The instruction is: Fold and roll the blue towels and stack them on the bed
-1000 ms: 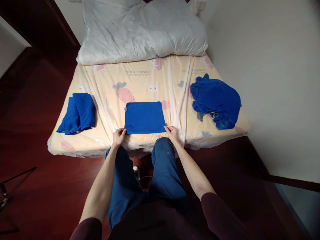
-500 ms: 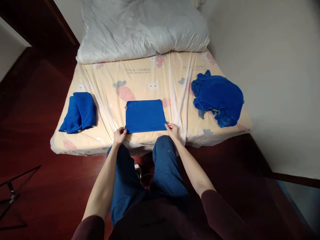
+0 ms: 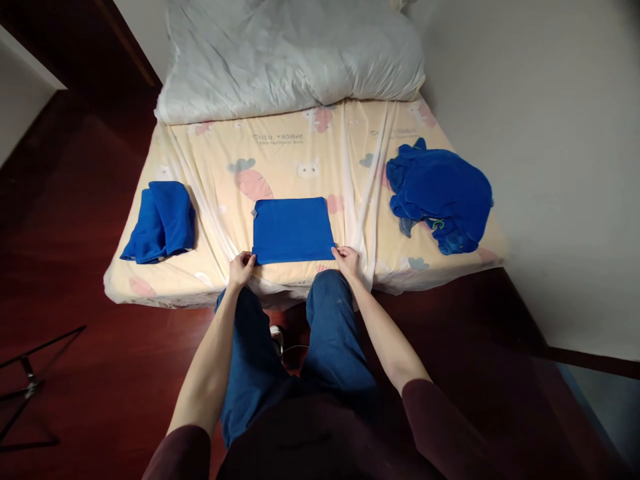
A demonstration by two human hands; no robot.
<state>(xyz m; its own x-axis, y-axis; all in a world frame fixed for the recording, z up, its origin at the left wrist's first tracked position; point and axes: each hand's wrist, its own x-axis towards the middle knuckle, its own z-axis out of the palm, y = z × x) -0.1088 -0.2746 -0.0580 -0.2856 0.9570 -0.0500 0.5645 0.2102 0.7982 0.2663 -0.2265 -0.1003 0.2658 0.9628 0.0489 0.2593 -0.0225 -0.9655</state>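
A blue cloth (image 3: 293, 230), perhaps a towel, lies flat in a near rectangle close to the bed's front edge, with a small pale tag at its left side. A narrow band shows along its near edge. My left hand (image 3: 243, 268) pinches the near left corner between thumb and fingers. At the near right corner, my right hand (image 3: 347, 261) grips the cloth the same way. Left of it rests a folded blue cloth (image 3: 167, 217). To the right sits a crumpled heap of blue cloths (image 3: 443, 193) with a bit of green marking.
The bed (image 3: 295, 150) has a yellow printed sheet under thin, creased clear plastic. A plastic-covered grey-white bundle (image 3: 295, 60) lies across its far end. A wall (image 3: 550, 167) stands at the right. Black stand legs (image 3: 30, 387) are on the dark red floor at lower left.
Both hands keep their hold on the near corners of the blue cloth. The whole view has shifted slightly; the cloths look the same.
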